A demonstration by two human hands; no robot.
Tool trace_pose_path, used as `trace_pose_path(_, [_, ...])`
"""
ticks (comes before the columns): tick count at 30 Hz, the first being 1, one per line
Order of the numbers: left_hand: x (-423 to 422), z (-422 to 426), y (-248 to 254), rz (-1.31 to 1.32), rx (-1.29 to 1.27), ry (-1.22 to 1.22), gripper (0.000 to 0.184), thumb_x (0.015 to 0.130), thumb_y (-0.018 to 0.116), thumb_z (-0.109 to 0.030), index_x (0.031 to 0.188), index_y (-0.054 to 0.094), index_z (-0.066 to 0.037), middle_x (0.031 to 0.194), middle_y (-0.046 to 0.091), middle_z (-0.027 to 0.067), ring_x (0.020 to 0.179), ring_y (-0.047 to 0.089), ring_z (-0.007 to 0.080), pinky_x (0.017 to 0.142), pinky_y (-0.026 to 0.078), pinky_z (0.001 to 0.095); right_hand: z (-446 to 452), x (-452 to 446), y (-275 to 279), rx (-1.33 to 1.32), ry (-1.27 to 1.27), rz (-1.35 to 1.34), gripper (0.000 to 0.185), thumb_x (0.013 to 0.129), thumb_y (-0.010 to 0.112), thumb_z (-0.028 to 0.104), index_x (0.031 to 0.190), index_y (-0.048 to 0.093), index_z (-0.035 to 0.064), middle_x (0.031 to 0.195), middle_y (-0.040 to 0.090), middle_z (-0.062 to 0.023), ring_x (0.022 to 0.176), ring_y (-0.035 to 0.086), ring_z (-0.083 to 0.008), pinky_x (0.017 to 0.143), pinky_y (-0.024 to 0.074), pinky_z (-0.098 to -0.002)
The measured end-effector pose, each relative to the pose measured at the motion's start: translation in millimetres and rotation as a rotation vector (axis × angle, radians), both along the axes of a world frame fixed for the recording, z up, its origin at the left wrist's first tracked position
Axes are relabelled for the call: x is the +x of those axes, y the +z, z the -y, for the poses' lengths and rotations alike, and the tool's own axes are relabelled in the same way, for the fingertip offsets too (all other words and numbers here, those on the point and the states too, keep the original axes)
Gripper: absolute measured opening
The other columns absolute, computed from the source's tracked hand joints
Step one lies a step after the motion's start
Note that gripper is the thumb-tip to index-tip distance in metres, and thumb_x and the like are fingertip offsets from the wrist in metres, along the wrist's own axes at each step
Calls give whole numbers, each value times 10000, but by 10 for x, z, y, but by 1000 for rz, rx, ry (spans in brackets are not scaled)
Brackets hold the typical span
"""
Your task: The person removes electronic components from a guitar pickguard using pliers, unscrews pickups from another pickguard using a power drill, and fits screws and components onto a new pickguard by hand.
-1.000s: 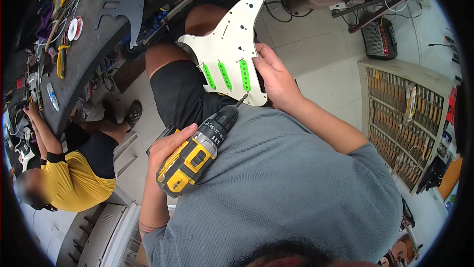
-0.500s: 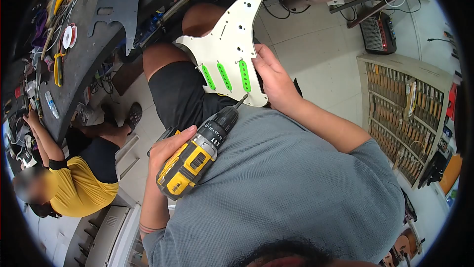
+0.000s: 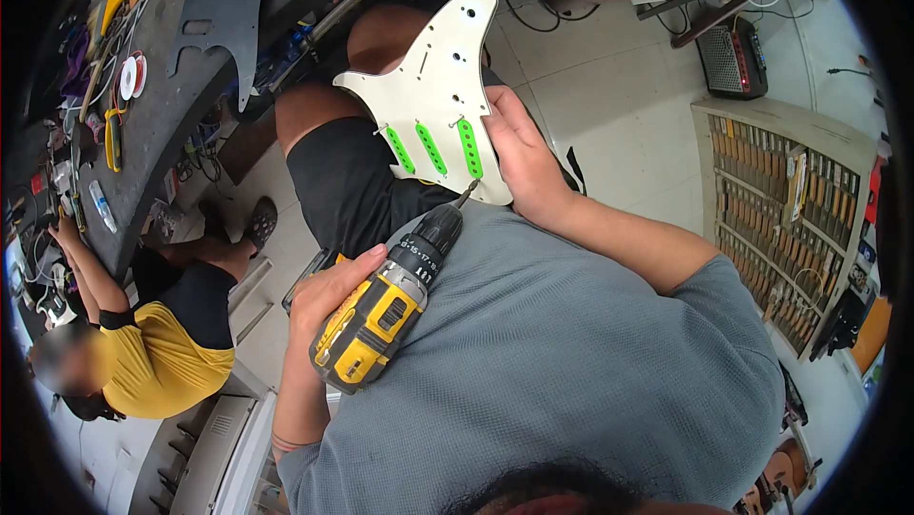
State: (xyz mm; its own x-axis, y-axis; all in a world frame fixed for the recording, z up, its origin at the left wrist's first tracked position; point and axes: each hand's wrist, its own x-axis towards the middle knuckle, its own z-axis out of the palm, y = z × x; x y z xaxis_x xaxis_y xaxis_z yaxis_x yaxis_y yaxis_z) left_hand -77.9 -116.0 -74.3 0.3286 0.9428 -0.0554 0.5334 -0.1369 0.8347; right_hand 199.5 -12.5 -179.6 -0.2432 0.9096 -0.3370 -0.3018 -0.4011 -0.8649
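Note:
A yellow and black cordless drill (image 3: 371, 325) is gripped in my left hand (image 3: 333, 291), its chuck pointing up and to the right. The bit's tip meets a screw spot at the lower end of the rightmost green pickup cover (image 3: 471, 148). That cover and two other green ones sit in a cream guitar pickguard (image 3: 443, 77), which lies tilted over my lap. My right hand (image 3: 524, 158) is closed on the pickguard's right edge, thumb on top; its other fingers are partly hidden beneath.
On the left, a dark workbench (image 3: 157, 148) bears cutters, a wire spool (image 3: 133, 76) and a dark pickguard-shaped sheet (image 3: 224, 15). A person in yellow (image 3: 171, 353) sits beside it. At right stand a rack of small tools (image 3: 785, 220) and a red-and-black amplifier (image 3: 731, 60).
The pickguard has shifted slightly left in view. The drill has moved a little right and down, with its bit still at the lower end of the rightmost cover.

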Motion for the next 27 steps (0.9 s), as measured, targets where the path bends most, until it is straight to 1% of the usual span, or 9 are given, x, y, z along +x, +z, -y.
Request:
trace_pose_path(2, [10,-8,8,5,16,-12,534,863,828,-89,1389,754,-36,1254,828,178,1020,840,293,915,650,372,3,-8,3,-10,-4,-18,294,1239,405,259,1346,556,31,1201,642,-49,1125,598,-86,1017,484,-265])
trace_pose_path(5, [18,-19,79,-39,-60,-36,554,857,831,-86,1403,745,-41,1252,829,174,1006,841,285,894,651,365,23,-5,-22,20,0,24,289,1239,405,255,1333,562,31,1194,640,-50,1119,597,-89,1016,484,-265])
trace_pose_path(11, [62,-1,42,-40,12,-35,554,863,828,-87,1409,744,-54,1228,835,144,987,839,275,870,651,363,36,9,-17,33,-9,15,283,1237,406,246,1328,564,29,1191,640,-49,1110,599,-89,1013,486,-262])
trace_pose_path(20, [86,24,78,-58,-24,-32,542,864,829,-82,1401,752,-60,1220,837,136,996,839,270,878,649,363,37,33,-20,32,-9,4,275,1237,411,235,1336,560,27,1196,654,-50,1122,609,-88,1018,490,-263])
trace_pose_path(27, [54,42,30,-36,-3,-21,527,871,823,-92,1392,757,-52,1290,823,156,1042,838,284,929,652,373,36,28,-26,28,-15,-36,283,1240,405,237,1349,558,26,1199,649,-47,1120,605,-84,1019,487,-261])
